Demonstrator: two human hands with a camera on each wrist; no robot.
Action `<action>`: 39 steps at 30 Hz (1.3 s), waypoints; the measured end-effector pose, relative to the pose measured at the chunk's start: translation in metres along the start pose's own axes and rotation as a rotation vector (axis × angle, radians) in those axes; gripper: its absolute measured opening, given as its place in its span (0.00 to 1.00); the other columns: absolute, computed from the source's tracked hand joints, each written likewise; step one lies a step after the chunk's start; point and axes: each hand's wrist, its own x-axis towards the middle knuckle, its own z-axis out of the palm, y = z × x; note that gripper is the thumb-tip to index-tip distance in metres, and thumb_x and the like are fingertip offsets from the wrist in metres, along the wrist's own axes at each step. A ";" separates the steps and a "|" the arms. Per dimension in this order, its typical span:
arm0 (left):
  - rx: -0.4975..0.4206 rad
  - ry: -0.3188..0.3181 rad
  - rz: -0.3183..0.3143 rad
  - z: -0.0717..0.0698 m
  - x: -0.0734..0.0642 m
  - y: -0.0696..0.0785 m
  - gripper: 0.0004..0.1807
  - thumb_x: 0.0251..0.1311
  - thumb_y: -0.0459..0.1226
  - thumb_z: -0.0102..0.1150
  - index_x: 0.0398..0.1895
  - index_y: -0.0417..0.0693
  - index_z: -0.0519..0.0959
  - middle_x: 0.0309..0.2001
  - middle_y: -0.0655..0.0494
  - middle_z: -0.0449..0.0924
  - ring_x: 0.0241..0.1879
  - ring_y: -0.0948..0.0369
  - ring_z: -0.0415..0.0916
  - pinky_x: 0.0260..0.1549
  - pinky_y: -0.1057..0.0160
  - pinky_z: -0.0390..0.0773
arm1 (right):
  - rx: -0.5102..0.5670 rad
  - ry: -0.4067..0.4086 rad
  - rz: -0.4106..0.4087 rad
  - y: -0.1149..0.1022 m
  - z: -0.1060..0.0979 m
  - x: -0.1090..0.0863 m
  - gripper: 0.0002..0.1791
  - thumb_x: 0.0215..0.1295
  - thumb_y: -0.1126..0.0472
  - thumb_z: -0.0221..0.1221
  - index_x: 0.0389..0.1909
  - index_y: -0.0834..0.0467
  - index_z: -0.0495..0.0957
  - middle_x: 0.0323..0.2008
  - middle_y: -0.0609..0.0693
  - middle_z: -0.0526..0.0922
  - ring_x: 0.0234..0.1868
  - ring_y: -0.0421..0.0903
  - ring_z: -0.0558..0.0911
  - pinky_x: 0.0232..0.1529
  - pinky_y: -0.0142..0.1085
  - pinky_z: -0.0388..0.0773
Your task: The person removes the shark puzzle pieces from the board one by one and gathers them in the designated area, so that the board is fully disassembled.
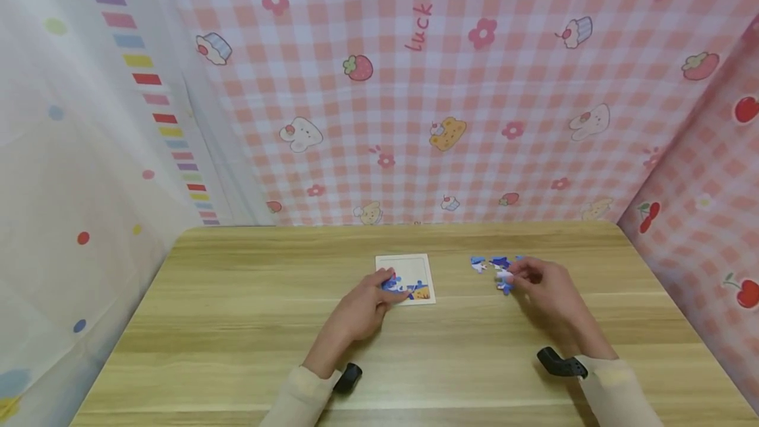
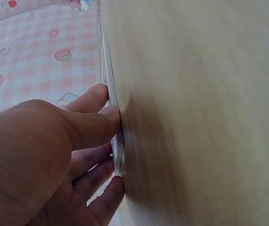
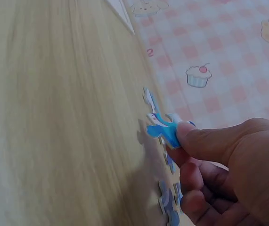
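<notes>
A square white puzzle board [image 1: 406, 261] lies on the table, with blue and yellow puzzle pieces [image 1: 421, 290] fitted along its near part. My left hand [image 1: 364, 302] rests on the board's left side, index finger and thumb spread apart over it. In the left wrist view, this hand's fingers touch the thin board [image 2: 108, 66] along its edge. To the right of the board, my right hand [image 1: 548, 290] pinches a puzzle piece [image 3: 167, 129], blue and white, between thumb and fingers, raised a little off the table. Its fingers partly hide several loose pieces [image 1: 500, 262].
Another loose piece [image 1: 477, 264] lies between the board and the right hand. The wooden table [image 1: 267, 282] ends at a pink checked curtain [image 1: 409, 97] behind. A white dotted curtain [image 1: 89, 183] hangs at the left, and a cherry-patterned cloth [image 1: 705, 236] at the right.
</notes>
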 end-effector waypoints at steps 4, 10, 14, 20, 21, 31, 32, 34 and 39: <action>0.004 0.005 -0.009 -0.001 -0.001 -0.001 0.20 0.72 0.31 0.56 0.61 0.60 0.83 0.78 0.46 0.62 0.78 0.47 0.59 0.71 0.46 0.71 | -0.044 0.010 -0.028 0.001 -0.001 0.002 0.06 0.68 0.59 0.67 0.41 0.57 0.85 0.31 0.48 0.85 0.31 0.40 0.78 0.31 0.29 0.75; -0.002 0.013 -0.015 -0.001 -0.001 -0.003 0.20 0.72 0.31 0.55 0.61 0.60 0.83 0.78 0.47 0.62 0.78 0.47 0.59 0.71 0.46 0.70 | -0.119 0.028 -0.082 -0.001 0.001 0.005 0.04 0.66 0.61 0.68 0.38 0.57 0.87 0.28 0.46 0.83 0.31 0.39 0.77 0.36 0.33 0.74; -0.001 0.010 -0.024 -0.001 -0.002 -0.003 0.20 0.73 0.31 0.55 0.61 0.60 0.83 0.78 0.48 0.62 0.78 0.47 0.59 0.72 0.47 0.70 | -0.149 0.015 -0.098 -0.001 0.003 0.007 0.04 0.66 0.62 0.67 0.38 0.58 0.87 0.29 0.47 0.82 0.32 0.42 0.76 0.36 0.36 0.73; -0.011 0.014 -0.028 -0.001 -0.004 -0.002 0.20 0.73 0.31 0.55 0.61 0.60 0.83 0.78 0.47 0.62 0.78 0.47 0.59 0.72 0.47 0.70 | -0.187 0.009 -0.113 -0.003 0.004 0.009 0.04 0.66 0.62 0.67 0.38 0.57 0.87 0.28 0.48 0.81 0.31 0.43 0.75 0.35 0.38 0.71; -0.011 0.015 -0.026 -0.001 -0.004 -0.002 0.20 0.73 0.31 0.55 0.61 0.59 0.83 0.78 0.47 0.62 0.78 0.47 0.59 0.72 0.47 0.69 | -0.193 0.011 -0.122 -0.003 0.003 0.009 0.03 0.66 0.61 0.67 0.37 0.57 0.87 0.28 0.48 0.82 0.31 0.43 0.75 0.35 0.38 0.72; -0.006 0.024 -0.011 0.000 -0.002 -0.001 0.20 0.72 0.30 0.55 0.61 0.58 0.83 0.78 0.46 0.63 0.78 0.46 0.60 0.73 0.47 0.68 | -0.216 0.032 -0.140 -0.005 0.002 0.009 0.03 0.66 0.62 0.67 0.36 0.57 0.86 0.29 0.48 0.82 0.32 0.44 0.76 0.36 0.40 0.71; 0.001 0.024 -0.006 0.000 -0.002 -0.001 0.20 0.72 0.30 0.55 0.61 0.58 0.84 0.78 0.46 0.63 0.78 0.46 0.60 0.73 0.47 0.68 | -0.215 0.036 -0.134 -0.006 0.003 0.008 0.03 0.66 0.62 0.67 0.37 0.57 0.86 0.29 0.49 0.82 0.32 0.44 0.76 0.36 0.39 0.71; 0.007 0.023 0.007 0.000 -0.001 -0.001 0.19 0.72 0.31 0.56 0.60 0.58 0.84 0.77 0.45 0.64 0.77 0.45 0.61 0.74 0.47 0.67 | -0.200 0.046 -0.116 -0.009 0.004 0.006 0.04 0.67 0.62 0.66 0.38 0.58 0.86 0.31 0.51 0.82 0.33 0.45 0.77 0.35 0.38 0.72; 0.035 0.024 0.027 0.000 0.000 -0.001 0.19 0.70 0.30 0.58 0.59 0.57 0.85 0.75 0.43 0.66 0.75 0.45 0.64 0.74 0.48 0.68 | -0.138 0.062 -0.104 -0.024 0.010 0.002 0.06 0.69 0.63 0.64 0.41 0.61 0.86 0.34 0.54 0.83 0.34 0.46 0.79 0.32 0.35 0.75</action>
